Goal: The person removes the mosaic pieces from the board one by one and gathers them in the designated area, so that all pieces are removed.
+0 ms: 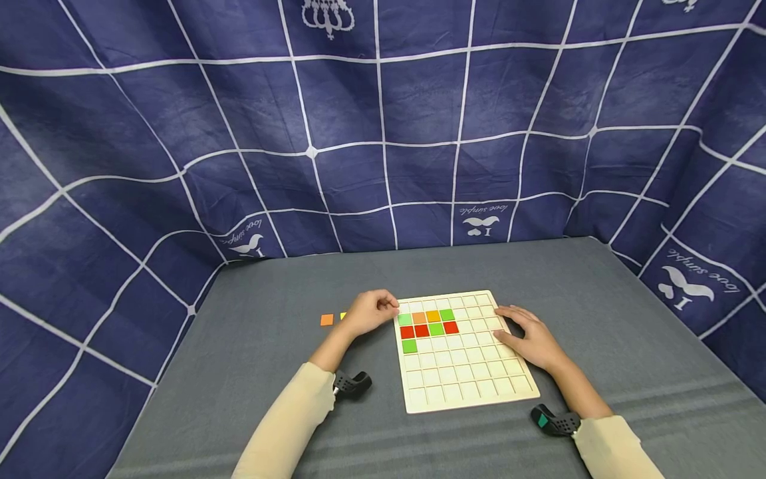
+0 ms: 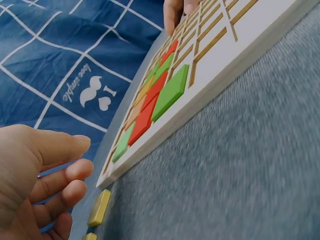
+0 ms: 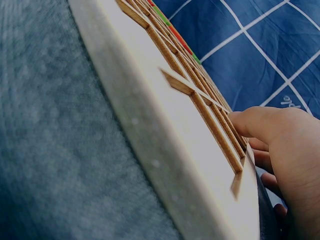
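Observation:
A pale wooden grid board [image 1: 467, 372] lies flat on the table. Toward its far left, coloured square tiles fill two short rows, and a single green tile [image 1: 409, 346] sits below them. My left hand [image 1: 368, 313] hovers by the board's far left edge. Its fingers are loosely bent, and the left wrist view shows nothing between thumb and fingers. My right hand [image 1: 532, 339] rests on the board's right edge, the thumb [image 3: 245, 122] lying on the grid while the other fingers are partly hidden beyond it.
Left of my left hand lies a loose orange tile [image 1: 326, 320], with a yellow tile [image 1: 343, 316] partly hidden by the hand. A grey cloth [image 1: 251, 372] covers the table. Behind it hangs a dark blue curtain [image 1: 419, 173] with white lines.

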